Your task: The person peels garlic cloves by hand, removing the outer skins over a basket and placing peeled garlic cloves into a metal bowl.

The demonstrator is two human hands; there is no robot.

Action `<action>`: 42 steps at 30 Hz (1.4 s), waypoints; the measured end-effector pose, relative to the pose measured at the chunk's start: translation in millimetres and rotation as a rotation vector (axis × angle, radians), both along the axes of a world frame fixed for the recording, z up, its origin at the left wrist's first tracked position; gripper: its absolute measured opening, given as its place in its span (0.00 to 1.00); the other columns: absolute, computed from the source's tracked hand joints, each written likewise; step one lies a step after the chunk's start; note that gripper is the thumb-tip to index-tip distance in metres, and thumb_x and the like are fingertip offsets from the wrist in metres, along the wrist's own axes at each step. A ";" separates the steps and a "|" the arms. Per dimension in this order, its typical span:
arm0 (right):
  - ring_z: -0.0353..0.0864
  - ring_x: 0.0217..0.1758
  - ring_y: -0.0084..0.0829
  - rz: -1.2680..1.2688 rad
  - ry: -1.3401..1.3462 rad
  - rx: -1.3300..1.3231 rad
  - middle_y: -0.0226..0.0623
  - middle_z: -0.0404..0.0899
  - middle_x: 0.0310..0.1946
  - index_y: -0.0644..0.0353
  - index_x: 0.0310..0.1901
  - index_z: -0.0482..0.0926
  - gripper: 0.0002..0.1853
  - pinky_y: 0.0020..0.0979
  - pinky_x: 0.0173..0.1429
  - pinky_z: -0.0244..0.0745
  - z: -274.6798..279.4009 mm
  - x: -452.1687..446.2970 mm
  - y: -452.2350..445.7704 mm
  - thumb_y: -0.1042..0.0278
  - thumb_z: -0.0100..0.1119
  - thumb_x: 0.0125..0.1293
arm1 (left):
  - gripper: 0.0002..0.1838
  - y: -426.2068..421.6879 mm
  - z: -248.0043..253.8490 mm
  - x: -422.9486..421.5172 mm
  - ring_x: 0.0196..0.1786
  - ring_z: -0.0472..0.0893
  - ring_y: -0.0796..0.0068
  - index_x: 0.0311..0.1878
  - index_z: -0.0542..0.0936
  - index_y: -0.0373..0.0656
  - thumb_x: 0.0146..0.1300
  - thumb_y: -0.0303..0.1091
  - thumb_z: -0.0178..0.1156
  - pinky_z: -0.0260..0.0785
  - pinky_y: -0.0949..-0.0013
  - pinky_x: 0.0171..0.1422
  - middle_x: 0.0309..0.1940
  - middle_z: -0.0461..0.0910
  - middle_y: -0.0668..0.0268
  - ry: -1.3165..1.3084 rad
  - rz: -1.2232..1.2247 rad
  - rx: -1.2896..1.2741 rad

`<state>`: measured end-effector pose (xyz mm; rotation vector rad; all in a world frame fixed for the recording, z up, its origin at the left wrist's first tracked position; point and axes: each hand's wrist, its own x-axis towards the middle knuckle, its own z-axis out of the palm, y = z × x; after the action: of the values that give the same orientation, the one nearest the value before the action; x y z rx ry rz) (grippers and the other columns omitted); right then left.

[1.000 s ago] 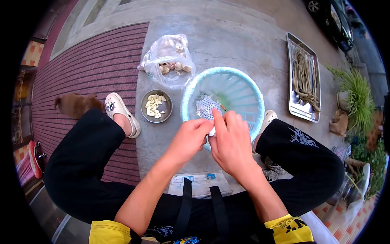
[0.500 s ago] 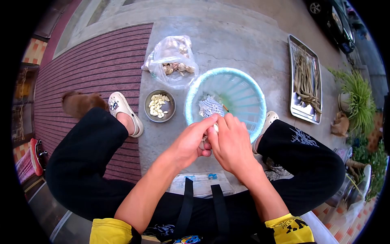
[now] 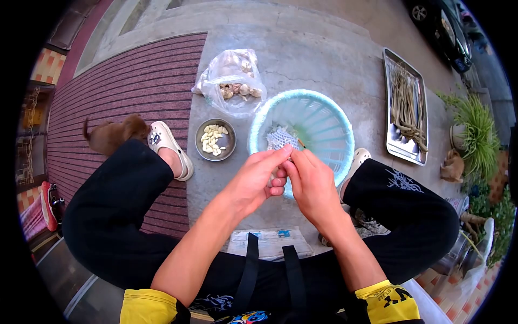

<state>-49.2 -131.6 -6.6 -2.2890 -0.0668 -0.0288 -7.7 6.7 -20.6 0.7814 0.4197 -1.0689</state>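
Observation:
My left hand [image 3: 252, 181] and my right hand [image 3: 312, 181] meet over the near rim of the light-blue plastic basket [image 3: 345, 124]. My left fingers curl around a piece of garlic [image 3: 273, 178], of which only a pale bit shows. The right thumb and forefinger pinch at the same garlic, close to the left thumb tip; the fingers hide most of it. Inside the basket lies a white foam net [image 3: 280, 138]. A steel bowl [image 3: 231, 143] to the left holds several peeled cloves [image 3: 212, 138]. Behind it, a clear plastic bag [image 3: 217, 86] contains unpeeled garlic bulbs [image 3: 237, 90].
A metal tray [image 3: 389, 132] with dried stalks [image 3: 406, 102] lies at right. A brown dog [image 3: 110, 136] is on the striped mat [image 3: 135, 86], by my left shoe [image 3: 168, 148]. Another brown animal [image 3: 452, 166] rests near a potted plant [image 3: 476, 135].
The white clove that showed between my hands is now covered by my fingers, whose tips have come closer together. At left, the dog's head and tail have come into clearer view.

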 end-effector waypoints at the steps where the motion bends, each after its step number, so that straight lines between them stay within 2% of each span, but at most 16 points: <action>1: 0.76 0.32 0.46 0.021 -0.005 0.030 0.43 0.73 0.27 0.63 0.38 0.75 0.04 0.42 0.36 0.72 -0.1 0.7 -0.7 0.74 0.57 0.64 | 0.16 -0.5 -1.5 0.1 0.26 0.63 0.86 0.35 0.74 0.46 0.70 0.49 0.54 0.55 0.81 0.25 0.25 0.65 0.76 -0.035 0.002 0.017; 2: 0.76 0.32 0.46 0.021 -0.003 0.031 0.43 0.73 0.27 0.63 0.38 0.75 0.04 0.42 0.36 0.72 2.8 1.4 0.1 0.74 0.57 0.64 | 0.16 -0.5 -2.3 0.2 0.25 0.63 0.86 0.35 0.74 0.45 0.70 0.48 0.54 0.55 0.81 0.25 0.25 0.65 0.75 -0.069 0.005 0.034; 4: 0.77 0.32 0.46 -0.116 0.154 0.345 0.43 0.73 0.27 0.64 0.39 0.76 0.04 0.41 0.36 0.72 12.6 3.5 2.4 0.75 0.56 0.64 | 0.16 0.7 -1.4 0.9 0.25 0.63 0.86 0.35 0.73 0.45 0.71 0.48 0.53 0.54 0.81 0.24 0.25 0.66 0.74 -0.076 0.027 0.030; 8: 0.77 0.31 0.45 -0.038 0.084 0.255 0.43 0.73 0.26 0.65 0.40 0.77 0.04 0.40 0.36 0.72 11.6 7.9 -2.8 0.76 0.56 0.64 | 0.16 -1.0 0.3 -1.4 0.26 0.62 0.86 0.35 0.72 0.44 0.72 0.48 0.51 0.52 0.82 0.24 0.26 0.67 0.72 -0.065 0.079 0.024; 10: 0.77 0.30 0.45 0.102 -0.008 0.019 0.43 0.74 0.26 0.64 0.41 0.77 0.06 0.39 0.35 0.72 4.2 4.7 -5.6 0.77 0.56 0.63 | 0.16 -0.1 -4.9 -2.8 0.26 0.62 0.86 0.35 0.72 0.44 0.72 0.47 0.51 0.52 0.82 0.24 0.26 0.67 0.72 -0.115 0.042 0.019; 15: 0.77 0.30 0.44 0.079 0.060 0.114 0.42 0.73 0.26 0.61 0.41 0.78 0.06 0.39 0.34 0.72 11.2 4.7 -8.6 0.77 0.57 0.62 | 0.16 1.3 -8.9 -1.7 0.26 0.60 0.85 0.36 0.71 0.43 0.72 0.47 0.51 0.52 0.81 0.24 0.26 0.66 0.73 -0.181 -0.016 -0.018; 24: 0.78 0.29 0.43 0.103 0.143 0.165 0.43 0.76 0.26 0.60 0.45 0.80 0.09 0.36 0.34 0.73 9.3 3.7 -15.7 0.76 0.58 0.63 | 0.14 5.6 -16.4 -1.5 0.27 0.63 0.84 0.39 0.72 0.43 0.73 0.45 0.49 0.55 0.80 0.26 0.27 0.66 0.72 -0.098 -0.082 -0.111; 32: 0.78 0.29 0.43 0.140 0.155 0.082 0.43 0.76 0.26 0.60 0.46 0.80 0.10 0.36 0.33 0.73 15.5 3.6 -15.2 0.75 0.58 0.63 | 0.11 7.1 -16.0 -10.0 0.31 0.66 0.83 0.43 0.71 0.43 0.74 0.41 0.47 0.59 0.77 0.30 0.31 0.68 0.72 -0.043 0.017 -0.231; 34: 0.79 0.29 0.42 0.114 0.159 0.172 0.43 0.76 0.26 0.60 0.45 0.80 0.09 0.36 0.34 0.73 15.3 2.5 -15.5 0.74 0.58 0.63 | 0.11 7.6 -17.9 -13.1 0.31 0.66 0.82 0.43 0.71 0.43 0.74 0.41 0.47 0.59 0.77 0.31 0.31 0.68 0.72 -0.038 0.035 -0.257; 38: 0.79 0.29 0.42 0.157 0.154 0.151 0.43 0.76 0.25 0.61 0.45 0.80 0.09 0.35 0.35 0.73 13.5 3.8 -20.5 0.74 0.58 0.63 | 0.10 6.5 -15.3 -15.9 0.31 0.66 0.81 0.43 0.71 0.43 0.74 0.40 0.47 0.59 0.77 0.31 0.31 0.68 0.72 -0.009 0.067 -0.248; 42: 0.79 0.30 0.42 0.151 0.255 0.254 0.43 0.78 0.26 0.63 0.44 0.80 0.08 0.34 0.36 0.73 18.0 5.5 -22.7 0.74 0.57 0.64 | 0.11 2.5 -15.2 -24.5 0.30 0.65 0.81 0.42 0.71 0.44 0.73 0.41 0.47 0.59 0.77 0.31 0.29 0.67 0.72 0.048 0.103 -0.296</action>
<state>-43.7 -154.3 11.4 -2.0110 -0.0971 0.3150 -32.1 9.2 -35.8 0.4678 0.3293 -1.0264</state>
